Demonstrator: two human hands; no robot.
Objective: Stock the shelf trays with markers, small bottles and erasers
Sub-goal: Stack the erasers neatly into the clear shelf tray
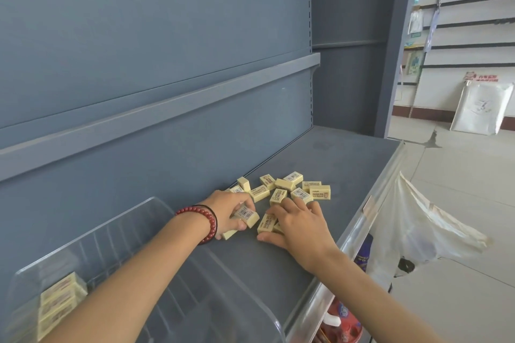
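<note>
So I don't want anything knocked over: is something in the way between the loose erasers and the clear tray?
Nothing visible. The shelf between the loose erasers and the clear tray lies bare; only the left forearm crosses the tray. The left hand grips a few erasers, the right hand rests on others.

Loose erasers [289, 189] scattered on grey shelf [348, 159]
Left hand [228, 211] grips a barcoded eraser [246, 216]; right hand [298, 225] lies over others, grip unclear; clear tray [156, 210] at left holds stacked erasers [60, 301]; plastic bag [418, 225] hangs beside shelf
</note>
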